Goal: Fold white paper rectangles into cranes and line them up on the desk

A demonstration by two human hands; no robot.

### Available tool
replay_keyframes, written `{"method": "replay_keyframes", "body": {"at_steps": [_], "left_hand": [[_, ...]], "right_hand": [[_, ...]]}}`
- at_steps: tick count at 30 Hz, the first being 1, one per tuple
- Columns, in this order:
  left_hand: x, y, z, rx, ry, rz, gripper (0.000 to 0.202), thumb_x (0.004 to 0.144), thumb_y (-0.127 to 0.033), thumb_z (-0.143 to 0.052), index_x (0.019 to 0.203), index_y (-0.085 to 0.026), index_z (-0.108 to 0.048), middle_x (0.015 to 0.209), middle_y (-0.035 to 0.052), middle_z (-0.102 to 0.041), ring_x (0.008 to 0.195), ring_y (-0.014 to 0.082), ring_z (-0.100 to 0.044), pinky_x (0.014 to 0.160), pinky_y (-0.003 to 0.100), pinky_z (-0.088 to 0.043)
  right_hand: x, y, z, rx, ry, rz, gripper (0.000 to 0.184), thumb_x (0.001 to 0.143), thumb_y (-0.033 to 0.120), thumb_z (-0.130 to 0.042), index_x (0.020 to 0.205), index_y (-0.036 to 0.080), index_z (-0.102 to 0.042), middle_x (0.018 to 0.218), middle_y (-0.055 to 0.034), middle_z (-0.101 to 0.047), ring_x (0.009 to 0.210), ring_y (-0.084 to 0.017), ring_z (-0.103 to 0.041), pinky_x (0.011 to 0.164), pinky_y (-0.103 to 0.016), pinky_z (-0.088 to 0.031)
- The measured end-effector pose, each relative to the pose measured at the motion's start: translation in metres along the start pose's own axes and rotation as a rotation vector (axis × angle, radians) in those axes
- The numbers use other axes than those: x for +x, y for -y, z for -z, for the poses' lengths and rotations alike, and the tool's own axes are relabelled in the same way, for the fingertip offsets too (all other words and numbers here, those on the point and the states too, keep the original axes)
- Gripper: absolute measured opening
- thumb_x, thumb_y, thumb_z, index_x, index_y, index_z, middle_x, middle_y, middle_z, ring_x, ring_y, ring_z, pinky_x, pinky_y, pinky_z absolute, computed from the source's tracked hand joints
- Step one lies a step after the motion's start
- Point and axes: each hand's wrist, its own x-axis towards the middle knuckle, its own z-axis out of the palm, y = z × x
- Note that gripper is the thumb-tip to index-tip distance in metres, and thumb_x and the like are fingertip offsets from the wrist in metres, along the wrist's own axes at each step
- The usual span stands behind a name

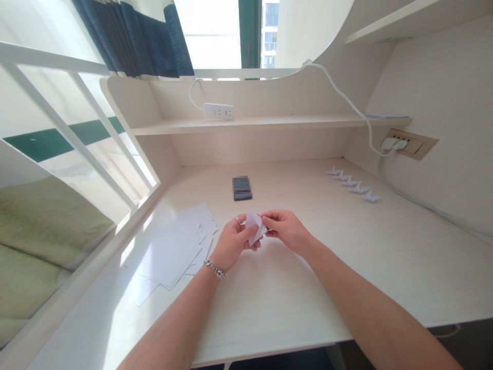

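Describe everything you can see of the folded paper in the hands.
The folded paper is small, white and thin-looking, with angular flaps. It seems tilted, over the desk. The left hand holds it with the thumb laid across it; the right hand pinches its right side. Its underside is hidden, and finer creases are too small to make out.

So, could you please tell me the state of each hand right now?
Left hand: closed, holding the folded white paper.
Right hand: closed, pinching the right edge of the folded white paper.
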Motion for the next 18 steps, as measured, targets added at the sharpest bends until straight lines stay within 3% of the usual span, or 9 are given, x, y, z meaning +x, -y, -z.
{"method": "replay_keyframes", "body": {"at_steps": [5,9,12,15,18], "left_hand": [[0.002,0.001,0.0,0.114,-0.196,-0.069,0.043,0.073,-0.03,-0.068,0.11,-0.011,-0.058,0.065,0.0018,-0.065,0.055,0.0123,-0.06,0.054,0.024,-0.049],[0.005,0.004,0.001,0.266,-0.323,-0.117,0.039,0.073,-0.024,-0.064,0.109,-0.012,-0.061,0.067,0.0016,-0.067,0.058,0.0129,-0.062,0.057,0.025,-0.053],[0.005,0.006,0.0,0.315,-0.342,-0.157,0.035,0.07,-0.017,-0.061,0.104,-0.013,-0.063,0.068,0.0014,-0.068,0.057,0.0126,-0.062,0.056,0.024,-0.052],[0.005,0.009,0.0,0.329,-0.329,-0.188,0.034,0.072,-0.021,-0.062,0.105,-0.014,-0.064,0.072,0.0025,-0.07,0.061,0.0138,-0.064,0.058,0.025,-0.052],[0.005,0.012,0.001,0.418,-0.312,-0.21,0.035,0.074,-0.026,-0.063,0.108,-0.016,-0.064,0.071,0.0017,-0.069,0.061,0.0137,-0.063,0.059,0.025,-0.05]], "right_hand": [[-0.001,0.0,-0.005,-0.167,-0.126,0.055,0.036,0.077,0.049,-0.067,0.095,0.018,-0.071,0.083,-0.005,-0.067,0.074,-0.015,-0.061,0.07,-0.031,-0.05],[-0.005,-0.002,-0.012,-0.406,-0.15,0.17,0.046,0.072,0.044,-0.073,0.111,0.021,-0.066,0.107,-0.009,-0.067,0.084,-0.019,-0.064,0.072,-0.033,-0.052],[-0.007,-0.005,-0.017,-0.585,-0.182,0.301,0.042,0.068,0.031,-0.076,0.109,0.024,-0.067,0.113,-0.0075,-0.065,0.091,-0.02,-0.063,0.072,-0.032,-0.052],[-0.006,-0.007,-0.018,-0.659,-0.233,0.404,0.027,0.076,0.02,-0.063,0.102,0.024,-0.07,0.107,-0.0066,-0.067,0.092,-0.019,-0.063,0.07,-0.03,-0.052],[-0.004,-0.009,-0.016,-0.681,-0.292,0.432,0.027,0.078,0.015,-0.056,0.098,0.024,-0.071,0.102,-0.0059,-0.07,0.09,-0.019,-0.064,0.072,-0.031,-0.052]]}}
